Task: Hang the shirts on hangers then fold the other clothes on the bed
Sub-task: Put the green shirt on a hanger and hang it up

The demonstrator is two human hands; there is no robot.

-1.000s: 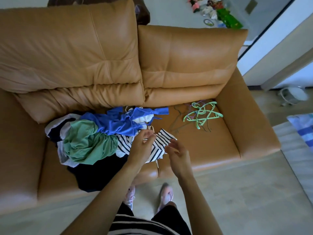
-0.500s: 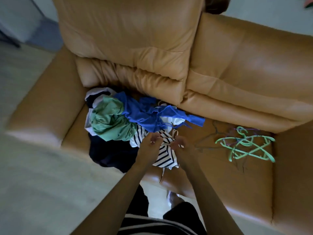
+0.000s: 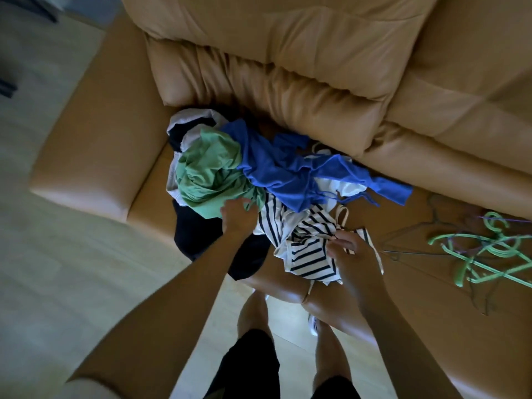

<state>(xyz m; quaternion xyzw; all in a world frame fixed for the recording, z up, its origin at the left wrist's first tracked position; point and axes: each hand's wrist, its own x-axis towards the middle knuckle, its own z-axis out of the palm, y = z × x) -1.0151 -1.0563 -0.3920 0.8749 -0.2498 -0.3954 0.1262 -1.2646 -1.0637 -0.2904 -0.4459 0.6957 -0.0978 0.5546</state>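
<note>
Shirt (image 3: 305, 260), striped, pinched at near edge by right grip (image 3: 349, 257); left grip (image 3: 238, 217) curled into green garment (image 3: 210, 174), just beside shirt on sofa (image 3: 95, 156).

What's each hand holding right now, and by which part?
The right hand pinches the striped top at its edge near the strap. The left hand curls in where the green garment meets it; its grip is hidden.

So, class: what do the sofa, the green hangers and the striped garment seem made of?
Sofa: tan leather or faux leather, smooth with a soft sheen and creases. Green hangers: probably plastic, thick and evenly coloured. Striped garment: soft fabric, perhaps cotton knit; it crumples limply.
</note>
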